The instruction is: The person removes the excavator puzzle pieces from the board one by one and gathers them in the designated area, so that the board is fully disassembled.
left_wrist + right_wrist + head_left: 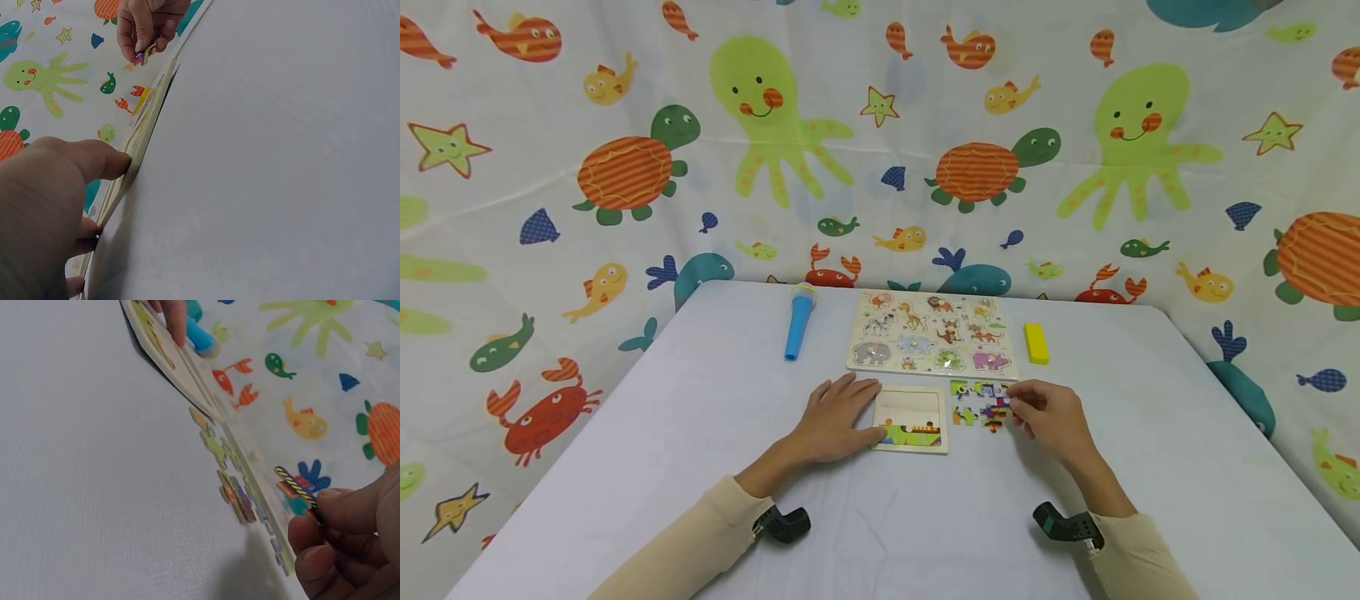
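My left hand [833,423] rests on the left side of a small square wooden puzzle tray [945,421], fingers spread and thumb at its lower left corner. Several fitted pieces [912,435] in green and orange fill the tray's lower part; bare wood shows above. To the right of the tray, my right hand [1054,423] pinches a jigsaw piece [297,489] between thumb and fingers. Yellow-and-black stripes run along that piece, raised off the table in the right wrist view. Loose jigsaw pieces [964,415] lie between the tray and my right hand.
Behind the tray lies a larger animal puzzle board [891,340]. A blue toy microphone [798,327] is at its left, a yellow block [1036,343] at its right. A sea-animal curtain [865,167] hangs behind the white table [880,533].
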`<action>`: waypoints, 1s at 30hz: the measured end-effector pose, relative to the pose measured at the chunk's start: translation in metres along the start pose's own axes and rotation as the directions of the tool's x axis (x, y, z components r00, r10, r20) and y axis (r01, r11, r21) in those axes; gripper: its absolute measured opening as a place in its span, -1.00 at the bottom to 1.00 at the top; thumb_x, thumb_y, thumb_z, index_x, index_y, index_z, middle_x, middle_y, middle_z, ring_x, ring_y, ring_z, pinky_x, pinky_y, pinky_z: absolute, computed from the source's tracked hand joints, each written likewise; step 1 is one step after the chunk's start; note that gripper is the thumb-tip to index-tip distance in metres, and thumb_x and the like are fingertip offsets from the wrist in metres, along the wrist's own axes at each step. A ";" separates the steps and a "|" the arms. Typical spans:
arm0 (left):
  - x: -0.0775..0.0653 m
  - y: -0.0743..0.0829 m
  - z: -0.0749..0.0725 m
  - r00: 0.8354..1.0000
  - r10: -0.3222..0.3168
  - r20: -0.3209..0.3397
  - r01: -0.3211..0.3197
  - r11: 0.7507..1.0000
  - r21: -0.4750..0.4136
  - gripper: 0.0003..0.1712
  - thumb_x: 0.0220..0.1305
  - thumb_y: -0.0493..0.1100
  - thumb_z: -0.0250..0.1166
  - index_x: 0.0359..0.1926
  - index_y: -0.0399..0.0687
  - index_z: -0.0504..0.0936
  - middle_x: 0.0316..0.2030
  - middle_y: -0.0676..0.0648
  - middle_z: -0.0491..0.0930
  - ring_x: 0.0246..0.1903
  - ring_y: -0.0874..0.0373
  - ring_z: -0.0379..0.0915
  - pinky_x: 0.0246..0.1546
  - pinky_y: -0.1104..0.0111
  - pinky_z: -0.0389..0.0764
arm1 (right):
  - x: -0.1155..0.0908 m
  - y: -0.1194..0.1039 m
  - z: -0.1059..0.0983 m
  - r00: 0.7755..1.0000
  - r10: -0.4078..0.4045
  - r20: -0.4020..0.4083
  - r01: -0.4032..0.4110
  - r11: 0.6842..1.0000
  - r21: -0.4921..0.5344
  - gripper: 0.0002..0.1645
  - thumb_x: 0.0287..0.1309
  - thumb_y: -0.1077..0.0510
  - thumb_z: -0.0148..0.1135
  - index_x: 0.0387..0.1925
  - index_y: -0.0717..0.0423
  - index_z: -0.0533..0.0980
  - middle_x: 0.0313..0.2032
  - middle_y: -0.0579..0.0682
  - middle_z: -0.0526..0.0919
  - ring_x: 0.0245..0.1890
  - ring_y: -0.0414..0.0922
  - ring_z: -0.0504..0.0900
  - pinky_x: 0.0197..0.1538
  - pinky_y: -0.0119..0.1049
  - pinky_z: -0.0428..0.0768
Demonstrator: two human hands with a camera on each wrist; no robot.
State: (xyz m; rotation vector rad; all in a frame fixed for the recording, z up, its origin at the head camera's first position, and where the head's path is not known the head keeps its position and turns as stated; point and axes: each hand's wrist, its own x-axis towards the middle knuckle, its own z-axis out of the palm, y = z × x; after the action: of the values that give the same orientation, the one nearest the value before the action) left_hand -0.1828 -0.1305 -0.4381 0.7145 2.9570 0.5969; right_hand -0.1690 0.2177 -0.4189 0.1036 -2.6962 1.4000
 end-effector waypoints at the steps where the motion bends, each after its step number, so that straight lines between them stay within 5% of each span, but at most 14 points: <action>1: 0.000 0.000 0.000 1.000 0.000 0.001 0.000 1.000 0.000 -0.12 0.31 0.30 0.23 0.53 0.04 0.30 0.50 -0.01 0.26 0.57 -0.12 -0.13 0.48 -0.18 -0.13 | 0.000 0.001 -0.001 1.000 0.007 -0.003 -0.007 1.000 0.005 -0.79 0.36 0.30 0.24 -0.03 0.29 0.63 -0.36 0.13 0.67 -0.51 -0.05 0.56 -0.49 -0.38 0.57; 18: -0.001 0.002 -0.002 1.000 -0.016 0.007 0.016 1.000 0.009 -0.12 0.32 0.29 0.23 0.54 0.06 0.28 0.51 0.00 0.25 0.57 -0.10 -0.13 0.49 -0.16 -0.12 | 0.001 0.014 -0.006 0.987 0.157 -0.018 -0.156 0.988 0.020 -0.76 0.34 0.22 0.29 -0.05 0.29 0.63 -0.36 0.09 0.65 -0.50 -0.09 0.55 -0.50 -0.37 0.57; 30: -0.001 0.003 -0.003 1.000 -0.017 0.015 0.017 1.000 0.003 -0.12 0.31 0.29 0.23 0.54 0.06 0.28 0.51 0.00 0.24 0.57 -0.11 -0.14 0.49 -0.16 -0.13 | 0.002 0.021 -0.007 0.982 0.186 -0.019 -0.186 0.983 -0.001 -0.78 0.33 0.20 0.30 -0.10 0.28 0.66 -0.40 0.07 0.66 -0.50 -0.09 0.56 -0.50 -0.37 0.57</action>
State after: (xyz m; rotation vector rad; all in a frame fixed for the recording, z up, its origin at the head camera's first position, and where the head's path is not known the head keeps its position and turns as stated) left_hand -0.1812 -0.1295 -0.4345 0.6900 2.9481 0.5834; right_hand -0.1729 0.2350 -0.4315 -0.1650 -2.7532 1.4363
